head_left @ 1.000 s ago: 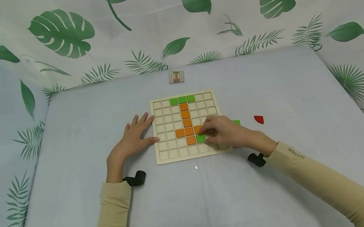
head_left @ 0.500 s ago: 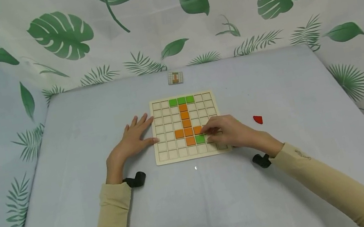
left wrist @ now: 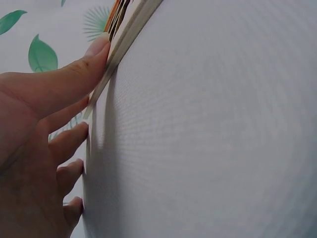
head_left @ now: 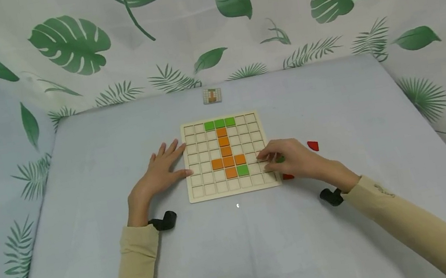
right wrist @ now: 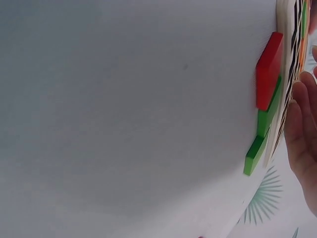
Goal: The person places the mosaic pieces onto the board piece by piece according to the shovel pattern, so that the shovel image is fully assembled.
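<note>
Well, orange tiles (head_left: 228, 162) and green tiles (head_left: 219, 124) in the board (head_left: 204, 155), left grip (head_left: 160, 172) spread, right grip (head_left: 293, 157) apart.

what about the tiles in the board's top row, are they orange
No, the head view shows three green tiles in the top row of the board.

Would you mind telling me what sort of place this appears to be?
Probably an indoor space staged for tabletop activities: a leaf-print fabric backdrop surrounds the far edge and sides of a pale tabletop, where a wooden grid board lies.
</note>
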### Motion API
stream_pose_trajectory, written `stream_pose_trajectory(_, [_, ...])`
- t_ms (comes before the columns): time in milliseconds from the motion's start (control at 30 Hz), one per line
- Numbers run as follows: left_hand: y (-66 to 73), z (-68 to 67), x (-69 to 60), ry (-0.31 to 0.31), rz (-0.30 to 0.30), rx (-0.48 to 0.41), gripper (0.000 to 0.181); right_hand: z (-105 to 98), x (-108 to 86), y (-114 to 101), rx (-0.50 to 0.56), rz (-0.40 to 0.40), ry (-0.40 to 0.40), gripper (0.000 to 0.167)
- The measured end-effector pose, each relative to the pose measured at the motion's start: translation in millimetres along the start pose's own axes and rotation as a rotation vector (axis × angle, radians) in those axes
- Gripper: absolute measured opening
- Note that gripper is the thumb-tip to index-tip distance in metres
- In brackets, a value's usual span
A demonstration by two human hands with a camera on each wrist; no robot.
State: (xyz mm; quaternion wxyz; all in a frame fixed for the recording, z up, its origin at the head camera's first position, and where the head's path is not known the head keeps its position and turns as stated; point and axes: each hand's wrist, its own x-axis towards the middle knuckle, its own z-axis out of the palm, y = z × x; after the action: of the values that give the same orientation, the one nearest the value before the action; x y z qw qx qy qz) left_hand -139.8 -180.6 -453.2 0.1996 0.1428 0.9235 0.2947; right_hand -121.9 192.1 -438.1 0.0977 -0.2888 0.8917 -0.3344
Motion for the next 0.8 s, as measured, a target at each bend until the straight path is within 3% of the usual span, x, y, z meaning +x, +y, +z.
stream_pose_trajectory(300, [-1.1,-0.6,-0.2,-0.001,0.000,-0.002,0.083,-9.2,-9.8,6.4,-0.006,0.089,0.020,0.028])
stream_pose_trajectory(533, [0.0,-0.1,1.7,0.003,-0.001,0.001,0.083,-16.9,-16.3,15.5,-0.065,0.070,0.064,0.027])
stream_pose_trajectory(800, [0.1,-0.2,0.3,0.005,0.000,-0.003,0.083,-20.5,-18.0,22.2,-0.070,0.105,0.112,0.025])
